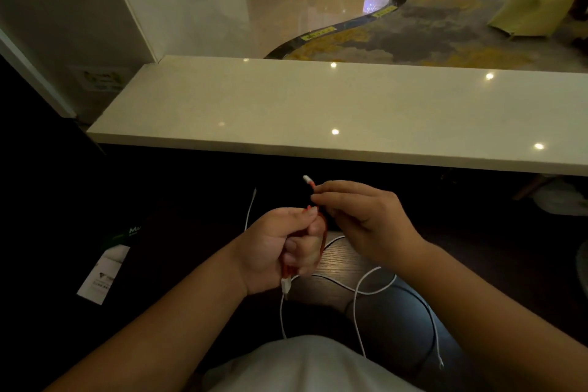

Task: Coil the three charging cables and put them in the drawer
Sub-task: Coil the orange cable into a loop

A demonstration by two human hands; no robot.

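Head view. Thin orange-red charging cable (322, 234) with white plug ends, gathered into loops inside the left hand (283, 248). One white connector tip (307, 179) sticks up and away from the right hand (366, 216); the other white plug (285, 286) hangs out below the left fist. Left hand: fingers curled round the bundled orange loops, thumb laid on top, forearm coming in from lower left. Right hand: fingertips pinching the cable just below the upper connector, palm down, wrist slightly higher and farther forward than the left; the two hands nearly touch.

Thin white charging cable (375, 291) lies loose in open curves across a dark wood-grain surface (337, 261) and over the person's lap, below and right of the left hand. A further white strand (250, 207) rises left of the left hand; which cable it belongs to cannot be told.

Pale polished stone counter slab (318, 105) runs across above the hands. White paper card (105, 270) lies at far left on the dark area.
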